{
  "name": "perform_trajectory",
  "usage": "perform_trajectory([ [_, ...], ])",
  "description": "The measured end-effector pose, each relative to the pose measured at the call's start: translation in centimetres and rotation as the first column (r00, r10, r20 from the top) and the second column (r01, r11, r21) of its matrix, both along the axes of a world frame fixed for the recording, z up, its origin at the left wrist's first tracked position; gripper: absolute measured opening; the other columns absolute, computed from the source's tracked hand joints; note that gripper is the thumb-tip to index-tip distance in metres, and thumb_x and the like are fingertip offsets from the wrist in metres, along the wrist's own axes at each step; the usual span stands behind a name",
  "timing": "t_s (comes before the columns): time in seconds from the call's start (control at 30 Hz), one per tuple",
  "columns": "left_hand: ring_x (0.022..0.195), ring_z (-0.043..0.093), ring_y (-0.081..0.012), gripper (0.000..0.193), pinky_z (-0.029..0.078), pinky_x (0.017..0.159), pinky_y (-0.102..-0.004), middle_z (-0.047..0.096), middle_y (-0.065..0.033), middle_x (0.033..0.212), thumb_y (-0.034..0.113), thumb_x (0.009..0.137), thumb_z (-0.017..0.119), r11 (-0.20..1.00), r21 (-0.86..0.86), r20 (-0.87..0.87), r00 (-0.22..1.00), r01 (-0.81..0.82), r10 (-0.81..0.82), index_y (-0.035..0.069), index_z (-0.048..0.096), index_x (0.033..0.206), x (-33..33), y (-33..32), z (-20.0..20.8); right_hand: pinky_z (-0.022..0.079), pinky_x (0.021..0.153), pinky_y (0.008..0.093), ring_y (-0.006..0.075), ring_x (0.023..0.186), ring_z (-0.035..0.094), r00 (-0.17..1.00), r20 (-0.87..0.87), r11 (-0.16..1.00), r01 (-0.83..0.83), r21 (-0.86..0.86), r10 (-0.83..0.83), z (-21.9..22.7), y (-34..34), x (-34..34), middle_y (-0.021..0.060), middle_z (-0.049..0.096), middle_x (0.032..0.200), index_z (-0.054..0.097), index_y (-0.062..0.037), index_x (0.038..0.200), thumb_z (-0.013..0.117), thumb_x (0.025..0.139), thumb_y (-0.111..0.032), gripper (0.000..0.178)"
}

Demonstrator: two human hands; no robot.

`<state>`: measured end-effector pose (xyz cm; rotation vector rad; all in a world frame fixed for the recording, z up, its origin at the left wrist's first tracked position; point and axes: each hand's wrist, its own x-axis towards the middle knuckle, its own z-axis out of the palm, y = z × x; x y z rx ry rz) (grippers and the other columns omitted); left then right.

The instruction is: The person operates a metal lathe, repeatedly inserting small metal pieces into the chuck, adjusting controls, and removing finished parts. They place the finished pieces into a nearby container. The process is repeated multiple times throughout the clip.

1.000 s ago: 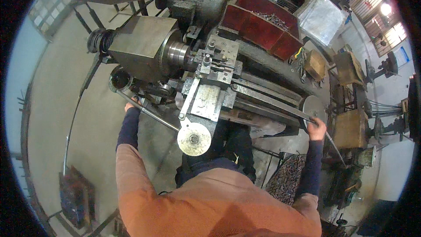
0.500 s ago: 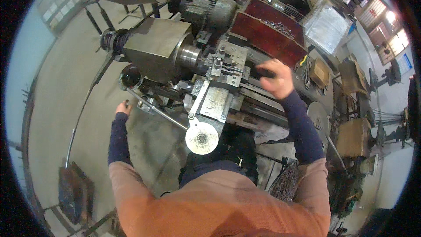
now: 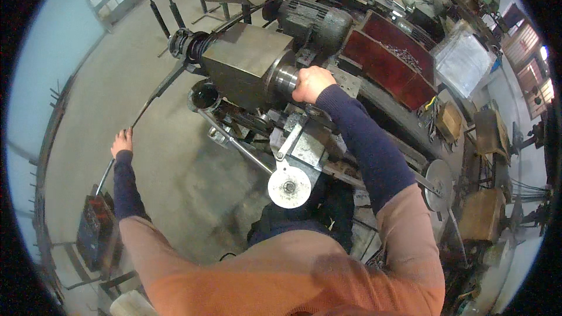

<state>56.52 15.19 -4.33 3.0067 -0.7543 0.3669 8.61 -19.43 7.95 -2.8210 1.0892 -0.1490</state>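
Observation:
A small metal lathe stands in front of me, with a box-shaped headstock (image 3: 247,48) and a shiny round spindle nose (image 3: 286,79). My right hand (image 3: 314,83) is closed at the front of the spindle nose, over the tool area; its fingertips and whatever they grip are hidden. Out to the left, my left hand (image 3: 122,141) is closed round a long thin bar (image 3: 106,174), which runs from the back of the headstock down to a dark red box (image 3: 95,231). Nearest my body are the cross slide (image 3: 308,147) and its pale round handwheel (image 3: 290,187).
Behind the lathe lie an electric motor (image 3: 316,22) and a red tray (image 3: 374,65) holding small metal parts. A silvery sheet-covered block (image 3: 465,58) is at the far right. A slanted lever (image 3: 246,151) sticks out near the handwheel. Another round wheel (image 3: 438,186) is right of my arm.
My right hand has moved left from beside the tool post to the spindle nose. My left hand has swung outward and taken hold of the bar. The view has shifted left.

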Motion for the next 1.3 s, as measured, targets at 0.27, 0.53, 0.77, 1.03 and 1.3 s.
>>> perform_trajectory([
  [0.27, 0.091, 0.056, -0.0359, 0.065, 0.043, 0.076, -0.0454, 0.06, -0.0177, 0.095, 0.063, 0.082, 0.025, 0.987, -0.15, -0.133, 0.99, -0.059, 0.039, 0.008, 0.058, 0.095, -10.4, 0.7, 1.0, 0.05, 0.07, 0.0372, 0.0326, 0.072, 0.062, 0.999, 0.031, 1.0, -0.013, 0.026, 0.012, -0.3, -0.3, -0.4, 0.0201, 0.062, 0.074, 0.065, -0.0002, 0.076, 0.06, 0.053, -0.023, 0.033],
  [0.53, 0.082, 0.059, -0.0344, 0.052, 0.045, 0.069, -0.0445, 0.062, -0.0171, 0.084, 0.057, 0.079, 0.043, 0.983, -0.154, -0.142, 0.987, -0.1, 0.078, 0.007, 0.058, 0.086, -20.2, -0.7, 2.6, 0.046, 0.074, 0.039, 0.0325, 0.071, 0.061, 0.999, 0.013, 0.997, -0.03, -0.076, 0.031, -0.7, -0.5, -0.7, 0.0179, 0.062, 0.074, 0.064, -0.0012, 0.076, 0.06, 0.054, -0.023, 0.031],
  [0.77, 0.075, 0.057, -0.0347, 0.038, 0.045, 0.068, -0.044, 0.059, -0.0152, 0.077, 0.037, 0.074, 0.06, 0.975, -0.194, -0.099, 0.986, 0.111, -0.132, 0.003, 0.055, 0.088, -21.7, -0.7, 3.1, 0.042, 0.083, 0.039, 0.0298, 0.09, 0.056, 0.617, 0.715, 0.935, -0.319, -0.155, 0.329, -0.8, 4.8, -11.9, 0.0117, 0.062, 0.095, 0.066, -0.0066, 0.084, 0.056, 0.055, -0.024, 0.036],
  [1.03, 0.081, 0.06, -0.0297, 0.022, 0.045, 0.075, -0.0329, 0.063, -0.0164, 0.087, 0.013, 0.077, 0.06, 0.464, -0.61, -0.098, 0.52, 0.642, -0.849, -0.002, 0.06, 0.093, -30.3, -12.4, 2.4, 0.043, 0.082, 0.036, 0.0312, 0.092, 0.056, 0.514, 0.853, 0.959, -0.277, 0.063, 0.093, -7.1, 11.3, -19.7, 0.0158, 0.061, 0.101, 0.065, -0.0013, 0.091, 0.055, 0.069, -0.045, 0.05],
  [1.3, 0.067, 0.06, -0.0282, 0.02, 0.044, 0.06, -0.0338, 0.062, -0.0118, 0.071, 0.024, 0.078, 0.055, 0.488, -0.658, -0.132, 0.55, 0.574, -0.824, 0.007, 0.062, 0.084, -32.7, -18.1, -3.8, 0.042, 0.083, 0.0364, 0.0312, 0.094, 0.056, 0.49, 0.869, 0.984, -0.174, 0.022, 0.067, -6.4, 12.6, -22.3, 0.0171, 0.062, 0.098, 0.065, 0.0031, 0.088, 0.058, 0.071, -0.039, 0.046],
])
